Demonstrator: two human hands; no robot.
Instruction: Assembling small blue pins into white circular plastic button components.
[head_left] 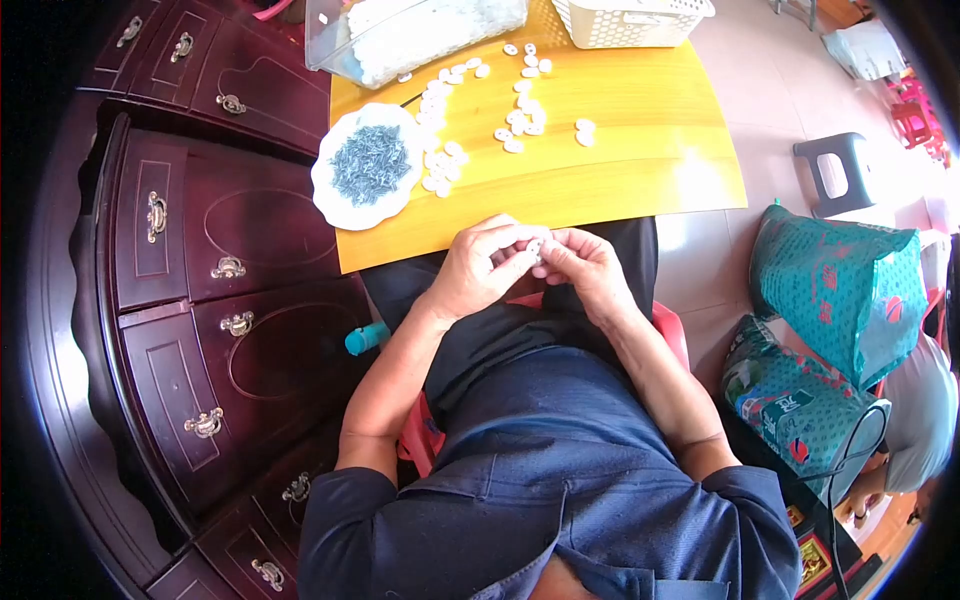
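Just off the near edge of the yellow table [640,170], above my lap, both hands meet around a small white oval plastic piece [535,250]. My left hand [482,262] pinches it from the left, thumb and fingers closed. From the other side my right hand [585,268] grips the same piece with thumb and forefinger. Fingers cover most of it. A scalloped white plate [327,205] at the table's left side bears a heap of small dark grey metal pins [368,165]. Similar white oval pieces [525,125] lie scattered beyond my hands.
A clear bin [345,50] of white pieces and a cream basket [635,30] stand at the table's far edge. Dark red cabinets [250,220] line the left. To the right are a grey stool [838,172], green bags [835,285] and another person's arm [868,485].
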